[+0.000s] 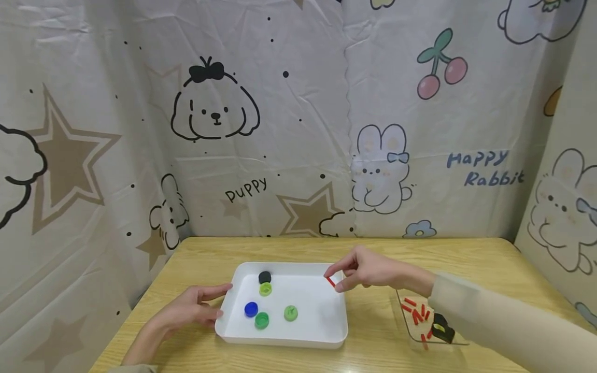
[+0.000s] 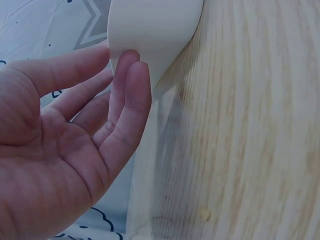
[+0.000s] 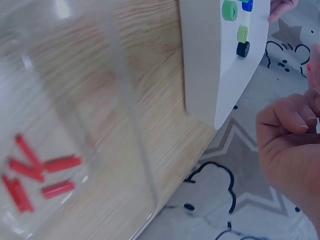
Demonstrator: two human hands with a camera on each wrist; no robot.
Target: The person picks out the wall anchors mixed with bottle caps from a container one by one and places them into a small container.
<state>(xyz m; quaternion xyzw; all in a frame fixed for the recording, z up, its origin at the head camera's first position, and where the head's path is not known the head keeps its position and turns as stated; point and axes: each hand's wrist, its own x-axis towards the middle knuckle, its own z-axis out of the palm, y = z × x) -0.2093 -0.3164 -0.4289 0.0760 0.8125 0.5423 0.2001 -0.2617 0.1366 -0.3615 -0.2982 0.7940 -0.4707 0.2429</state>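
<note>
My right hand (image 1: 368,267) pinches a thin red stick (image 1: 331,281) between thumb and index finger, over the right side of a white tray (image 1: 317,324). Against the tray's left wall rests my left hand (image 1: 184,311), its fingers extended; the left wrist view shows these fingertips at the white wall (image 2: 155,25). Inside the tray lie round caps: a black one (image 1: 265,277), a yellow-green one (image 1: 265,289), a blue one (image 1: 251,310), a green one (image 1: 262,320) and a light green one (image 1: 290,313). The right wrist view catches only part of the right hand (image 3: 292,135).
A clear container (image 3: 130,100) stands right of the tray, partly hidden by the right sleeve (image 1: 489,311) in the head view. It holds several red sticks (image 1: 417,317) and black and yellow-green pieces (image 1: 442,329). A printed curtain (image 1: 298,129) hangs behind the wooden table (image 1: 373,331).
</note>
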